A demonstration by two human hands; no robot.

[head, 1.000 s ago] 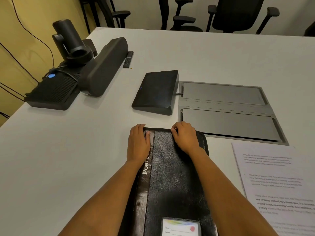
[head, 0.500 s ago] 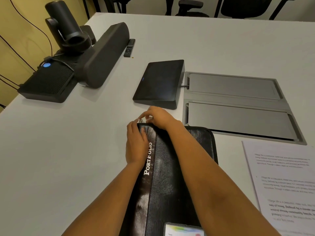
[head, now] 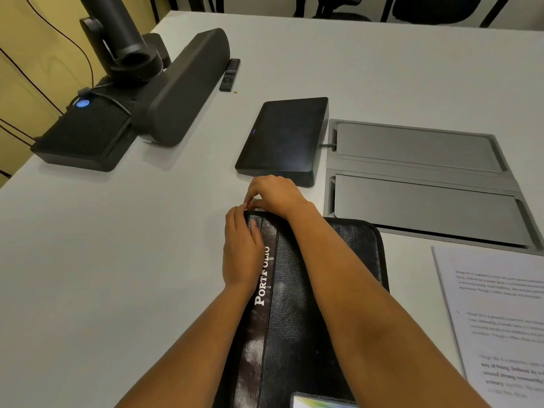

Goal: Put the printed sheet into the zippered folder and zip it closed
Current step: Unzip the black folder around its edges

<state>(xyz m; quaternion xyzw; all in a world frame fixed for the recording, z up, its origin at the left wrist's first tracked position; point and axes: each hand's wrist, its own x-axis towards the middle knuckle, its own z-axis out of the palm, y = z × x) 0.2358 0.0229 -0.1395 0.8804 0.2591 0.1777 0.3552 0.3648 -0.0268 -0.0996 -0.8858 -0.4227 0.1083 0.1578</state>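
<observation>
The white bench (head: 117, 260) carries the black zippered folder (head: 297, 319), lying flat under both forearms. The printed sheet (head: 500, 313) lies on the bench just right of it, outside. The left hand (head: 243, 254) presses the folder's far left corner, grip apart. The right hand (head: 276, 195) pinches that corner's edge, grip clamped.
</observation>
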